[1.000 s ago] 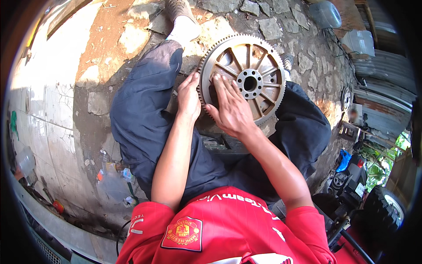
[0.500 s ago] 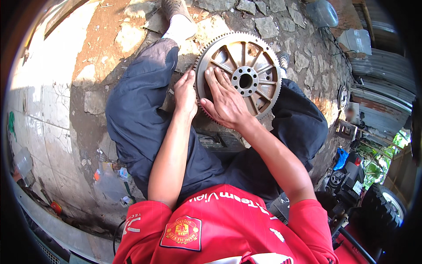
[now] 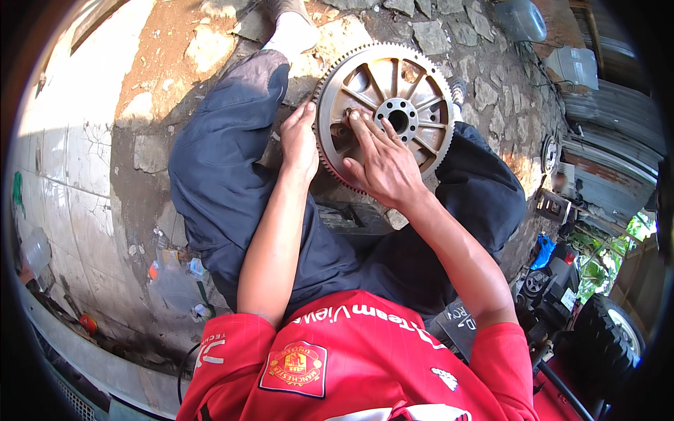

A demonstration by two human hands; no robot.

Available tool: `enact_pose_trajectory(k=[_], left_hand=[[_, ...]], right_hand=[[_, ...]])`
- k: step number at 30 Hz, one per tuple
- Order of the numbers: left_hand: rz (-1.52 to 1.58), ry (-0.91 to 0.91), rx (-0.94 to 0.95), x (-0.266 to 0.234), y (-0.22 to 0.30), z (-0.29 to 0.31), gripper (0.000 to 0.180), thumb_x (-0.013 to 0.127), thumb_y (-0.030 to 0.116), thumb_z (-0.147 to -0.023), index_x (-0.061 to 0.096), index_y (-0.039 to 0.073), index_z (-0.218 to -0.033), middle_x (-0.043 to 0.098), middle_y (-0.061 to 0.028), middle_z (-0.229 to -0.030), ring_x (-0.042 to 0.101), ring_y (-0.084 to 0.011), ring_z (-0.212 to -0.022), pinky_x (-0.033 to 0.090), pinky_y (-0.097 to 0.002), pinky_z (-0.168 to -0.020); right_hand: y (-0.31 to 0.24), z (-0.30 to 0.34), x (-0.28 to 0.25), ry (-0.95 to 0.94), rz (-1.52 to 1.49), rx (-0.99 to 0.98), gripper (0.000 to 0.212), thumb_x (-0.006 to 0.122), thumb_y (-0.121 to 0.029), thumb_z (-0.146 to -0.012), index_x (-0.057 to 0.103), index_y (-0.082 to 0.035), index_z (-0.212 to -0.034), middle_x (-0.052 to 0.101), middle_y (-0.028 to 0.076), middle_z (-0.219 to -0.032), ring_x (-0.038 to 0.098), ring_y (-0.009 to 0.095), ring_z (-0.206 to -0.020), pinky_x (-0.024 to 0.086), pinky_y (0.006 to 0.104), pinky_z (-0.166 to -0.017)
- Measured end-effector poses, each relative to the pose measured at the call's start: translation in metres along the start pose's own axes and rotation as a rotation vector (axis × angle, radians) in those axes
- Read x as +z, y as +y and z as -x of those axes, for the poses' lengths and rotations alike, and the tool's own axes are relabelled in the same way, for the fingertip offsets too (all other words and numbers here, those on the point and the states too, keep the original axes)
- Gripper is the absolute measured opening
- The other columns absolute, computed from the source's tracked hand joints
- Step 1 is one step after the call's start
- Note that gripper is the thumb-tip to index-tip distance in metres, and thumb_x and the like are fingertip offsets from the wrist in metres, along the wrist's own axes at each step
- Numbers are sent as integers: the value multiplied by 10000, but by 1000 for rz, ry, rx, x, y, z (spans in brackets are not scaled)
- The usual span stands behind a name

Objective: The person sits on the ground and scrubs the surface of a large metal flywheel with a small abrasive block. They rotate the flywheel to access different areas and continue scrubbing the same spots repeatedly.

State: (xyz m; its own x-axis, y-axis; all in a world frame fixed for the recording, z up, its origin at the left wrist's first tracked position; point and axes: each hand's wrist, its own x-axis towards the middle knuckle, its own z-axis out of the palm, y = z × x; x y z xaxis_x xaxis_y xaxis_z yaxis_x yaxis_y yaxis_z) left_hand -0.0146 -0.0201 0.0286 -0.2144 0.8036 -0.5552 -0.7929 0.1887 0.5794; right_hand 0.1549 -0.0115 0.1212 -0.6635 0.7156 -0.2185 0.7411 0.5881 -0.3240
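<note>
A large metal flywheel (image 3: 397,78) with a toothed rim stands tilted between my legs, its spoked face toward me. Its round hub (image 3: 411,112) has a ring of small holes around a dark central bore. At the near-left edge my left hand (image 3: 300,144) is closed on the rim, thumb along the teeth, the other fingers partly hidden. My right hand (image 3: 390,168) lies on the face with fingers stretched out, fingertips on the spoked part left of the hub and thumb toward the near-left rim. The underside of the flywheel is hidden.
My bent legs in dark trousers (image 3: 225,154) flank the flywheel. Beyond it lies uneven stone paving (image 3: 432,38). Clear plastic containers (image 3: 523,21) stand at the far right, and a black tyre (image 3: 607,326) at the near right. Plastic litter (image 3: 175,288) lies at the left.
My right hand has slid to the right across the flywheel's face, from the smooth outer band toward the hub. The left hand keeps its hold, and the flywheel sits slightly farther up in view.
</note>
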Motion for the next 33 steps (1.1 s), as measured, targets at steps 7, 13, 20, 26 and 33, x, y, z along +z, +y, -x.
enact_pose_trajectory(k=[7, 13, 20, 26, 33], left_hand=[[-80, 64, -21, 9, 8, 11, 394, 490, 168, -1154, 592, -97, -1428, 694, -169, -1341, 672, -201, -1206, 523, -341, -1061], [-174, 123, -60, 28, 19, 16, 407, 492, 166, -1152, 584, -95, -1451, 692, -176, -1350, 674, -205, -1200, 521, -333, -1060], [-121, 74, 23, 1, -5, 2, 398, 520, 191, -1145, 625, -84, -1413, 726, -140, -1264, 681, -159, -1102, 535, -307, -989], [-188, 53, 3, 8, 3, -1, 404, 538, 158, -1134, 586, -107, -1434, 691, -167, -1349, 669, -183, -1193, 519, -310, -1044], [-44, 55, -8, 3, -2, -2, 377, 537, 179, -1141, 648, -80, -1392, 737, -121, -1240, 671, -129, -1075, 532, -282, -963]], right_hand=[[-14, -9, 18, 78, -74, -24, 849, 585, -465, -1053, 291, 95, -1619, 391, 304, -1651, 329, 418, -1579, 254, 493, -1313], [-14, -17, 30, 138, 20, 93, 919, 584, -508, -1050, 231, 95, -1647, 317, 315, -1689, 295, 430, -1594, 228, 492, -1318], [-22, -5, 34, 110, 65, 128, 1004, 574, -596, -1028, 219, 115, -1641, 301, 332, -1688, 271, 455, -1596, 228, 506, -1312], [-10, -30, 39, 215, -24, 58, 927, 524, -577, -1058, 251, 88, -1643, 324, 311, -1687, 288, 427, -1596, 226, 512, -1312], [-19, -7, 29, 116, 96, 223, 891, 582, -473, -1054, 225, 78, -1656, 371, 273, -1680, 336, 397, -1584, 239, 529, -1304]])
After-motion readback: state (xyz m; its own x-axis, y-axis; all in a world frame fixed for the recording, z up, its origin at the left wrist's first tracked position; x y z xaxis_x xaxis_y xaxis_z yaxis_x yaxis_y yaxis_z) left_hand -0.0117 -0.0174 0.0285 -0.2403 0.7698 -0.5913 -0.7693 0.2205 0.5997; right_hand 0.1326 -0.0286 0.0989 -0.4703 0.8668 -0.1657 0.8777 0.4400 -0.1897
